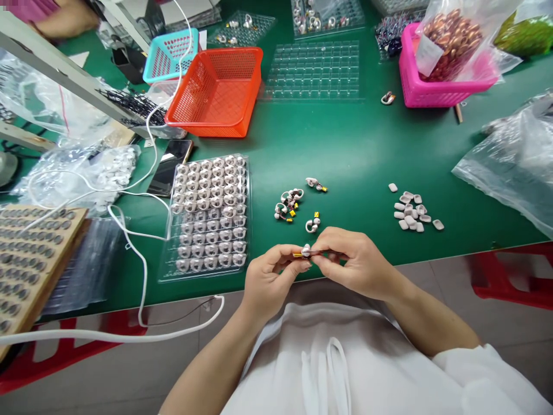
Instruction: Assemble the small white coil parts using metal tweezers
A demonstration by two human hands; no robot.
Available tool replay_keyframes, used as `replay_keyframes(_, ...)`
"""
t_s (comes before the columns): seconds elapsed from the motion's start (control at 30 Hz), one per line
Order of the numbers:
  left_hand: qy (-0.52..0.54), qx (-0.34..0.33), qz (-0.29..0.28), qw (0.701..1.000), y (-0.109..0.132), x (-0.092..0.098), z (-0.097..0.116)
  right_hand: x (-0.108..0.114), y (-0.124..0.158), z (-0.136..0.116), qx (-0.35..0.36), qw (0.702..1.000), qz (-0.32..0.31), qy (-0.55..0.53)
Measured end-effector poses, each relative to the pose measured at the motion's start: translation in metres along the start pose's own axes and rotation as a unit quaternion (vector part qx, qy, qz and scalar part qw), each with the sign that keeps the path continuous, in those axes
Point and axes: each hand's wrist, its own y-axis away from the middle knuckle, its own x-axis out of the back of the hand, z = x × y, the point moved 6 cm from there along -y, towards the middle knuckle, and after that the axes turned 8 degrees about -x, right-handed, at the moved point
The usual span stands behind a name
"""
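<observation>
No text, label, brand, number or sign is showing legibly anywhere. The white tag (pixel 427 55) on the clear bag in the pink basket (pixel 444 86) is facing the camera, but nothing on it is reading clearly.

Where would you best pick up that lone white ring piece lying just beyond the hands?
Probably by its curved white body, coming straight down from above. The ring piece lies flat on the green table, apart from the cluster, so fingers fit on either side. I would avoid the small yellow part at its end, which looks delicate.
</observation>
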Motion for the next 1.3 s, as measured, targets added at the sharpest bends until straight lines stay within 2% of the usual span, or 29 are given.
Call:
replay_keyframes(0.2, 0.023, 0.024, 0.012, 0.999, 0.0, 0.001, 0.001, -0.001, 0.005, -0.005, 0.083, 0.992, 0.012, 0.09)
replay_keyframes(0.3, 0.016, 0.024, 0.005, 1.0, 0.001, 0.001, -0.001, -0.001, 0.005, -0.007, 0.091, 0.993, 0.009, 0.069)
replay_keyframes(0.47, 0.005, 0.008, -0.01, 1.0, 0.003, -0.002, 0.003, -0.002, -0.003, 0.002, -0.011, 0.999, -0.004, -0.04)
replay_keyframes(0.63, -0.031, -0.007, -0.019, 0.999, 0.002, -0.003, 0.01, -0.008, -0.01, 0.014, -0.121, 0.983, -0.042, -0.132)
replay_keyframes(0.83, -0.093, -0.051, -0.033, 0.994, 0.002, -0.003, 0.017, -0.011, -0.016, 0.017, -0.147, 0.976, -0.08, -0.137)
replay_keyframes(1.07, -0.164, -0.084, -0.04, 0.982, 0.002, -0.003, 0.024, -0.01, -0.019, 0.018, -0.139, 0.979, -0.112, -0.094)
replay_keyframes(1.3, -0.109, -0.046, -0.026, 0.993, 0.003, -0.001, 0.014, -0.002, -0.013, 0.004, -0.053, 0.997, -0.064, -0.001)
